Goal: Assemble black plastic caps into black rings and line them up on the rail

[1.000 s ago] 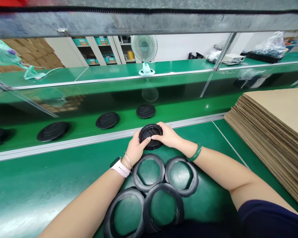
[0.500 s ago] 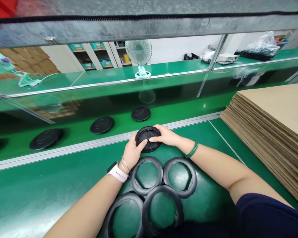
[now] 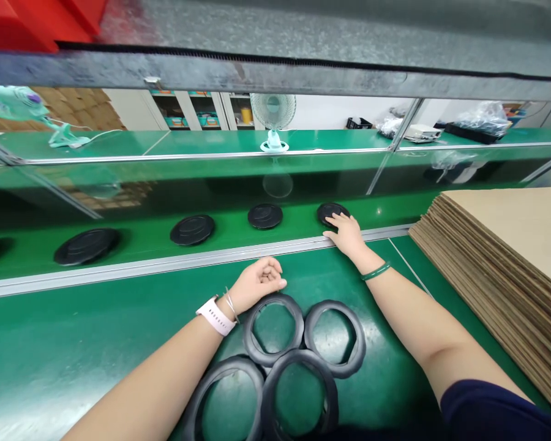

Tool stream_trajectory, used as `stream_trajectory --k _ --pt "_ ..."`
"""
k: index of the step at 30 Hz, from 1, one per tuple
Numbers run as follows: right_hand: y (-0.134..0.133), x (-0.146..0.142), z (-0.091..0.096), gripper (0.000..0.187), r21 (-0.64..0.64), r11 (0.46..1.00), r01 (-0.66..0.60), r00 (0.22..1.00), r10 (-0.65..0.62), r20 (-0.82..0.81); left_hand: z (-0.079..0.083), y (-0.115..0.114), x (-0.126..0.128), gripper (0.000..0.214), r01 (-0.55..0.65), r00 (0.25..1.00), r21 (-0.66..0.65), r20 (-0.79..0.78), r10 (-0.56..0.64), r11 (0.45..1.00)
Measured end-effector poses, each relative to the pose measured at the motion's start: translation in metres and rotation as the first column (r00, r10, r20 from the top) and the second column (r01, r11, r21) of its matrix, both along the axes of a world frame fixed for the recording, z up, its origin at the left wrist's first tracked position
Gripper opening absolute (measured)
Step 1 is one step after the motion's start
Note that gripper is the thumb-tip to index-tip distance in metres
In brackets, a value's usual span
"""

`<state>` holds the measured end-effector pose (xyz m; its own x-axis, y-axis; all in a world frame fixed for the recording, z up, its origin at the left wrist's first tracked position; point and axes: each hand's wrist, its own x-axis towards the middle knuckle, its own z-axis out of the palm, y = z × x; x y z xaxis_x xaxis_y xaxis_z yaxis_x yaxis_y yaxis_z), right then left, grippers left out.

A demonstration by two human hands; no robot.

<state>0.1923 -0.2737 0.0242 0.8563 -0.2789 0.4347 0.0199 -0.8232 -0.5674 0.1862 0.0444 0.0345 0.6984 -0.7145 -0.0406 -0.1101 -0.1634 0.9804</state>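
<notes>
My right hand [image 3: 346,234] reaches over the metal rail [image 3: 165,265] and lies with fingers spread on a black round cap [image 3: 330,213] on the green conveyor belt [image 3: 142,242]. My left hand [image 3: 258,282] rests loosely curled on the green bench [image 3: 96,331], holding nothing, just above a group of black rubber rings [image 3: 272,327]. Other black caps [image 3: 265,215] lie in a row on the belt to the left.
A tall stack of cardboard sheets [image 3: 509,257] fills the right side of the bench. A small desk fan [image 3: 272,116] stands on the far green shelf. Another fan [image 3: 22,107] is at far left. A metal beam [image 3: 275,67] runs overhead.
Both hands held one black cap above the rings. Now the cap lies on the belt to the right under my right hand, and my left hand has let go and stayed near the rings.
</notes>
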Motion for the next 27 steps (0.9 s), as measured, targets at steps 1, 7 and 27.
stream_trajectory --k 1,7,27 --pt "0.003 -0.001 -0.001 0.028 -0.075 0.997 -0.024 1.0 0.023 -0.021 0.003 0.002 0.0 0.037 0.066 0.998 0.016 0.013 -0.066 0.998" --pt "0.05 -0.012 0.003 0.022 -0.113 0.792 -0.6 0.795 0.606 0.027 0.01 0.007 0.002 0.028 0.201 0.973 0.115 0.088 -0.212 0.973" --pt "0.042 -0.006 -0.007 0.02 -0.14 0.886 -0.443 0.885 0.457 0.093 -0.01 0.009 0.018 0.031 -0.168 0.947 -0.025 0.273 0.169 0.985"
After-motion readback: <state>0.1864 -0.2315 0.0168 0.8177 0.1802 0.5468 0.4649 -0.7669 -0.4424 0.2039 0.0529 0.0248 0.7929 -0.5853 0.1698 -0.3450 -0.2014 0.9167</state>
